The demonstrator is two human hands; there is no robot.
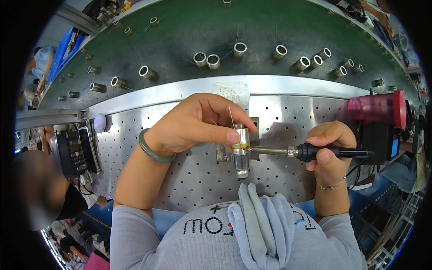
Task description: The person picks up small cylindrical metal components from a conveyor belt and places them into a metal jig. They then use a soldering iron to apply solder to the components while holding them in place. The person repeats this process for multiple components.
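My left hand (193, 119) pinches the upper part of a shiny metal cylinder (241, 161), held upright in front of me. It has a yellowish-green band round its middle and a rounded lower end. A thin wire rises beside its top. In my right hand (332, 141) is the black handle of a soldering iron (274, 151), gripped between thumb and fingers. The iron lies level, its metal tip at the cylinder's band; whether it presses on it I cannot tell. Partly hidden behind the cylinder is a small metal fixture (223, 154) on the perforated metal worktop (297, 177).
Beyond a pale metal rail (288, 84) runs a green conveyor belt (189, 27) with several metal sleeves (240, 49), some with thin wires. A pink cup (375, 111) and a black box (384, 144) stand right. At left are a black device (74, 155) and a purple disc (100, 123).
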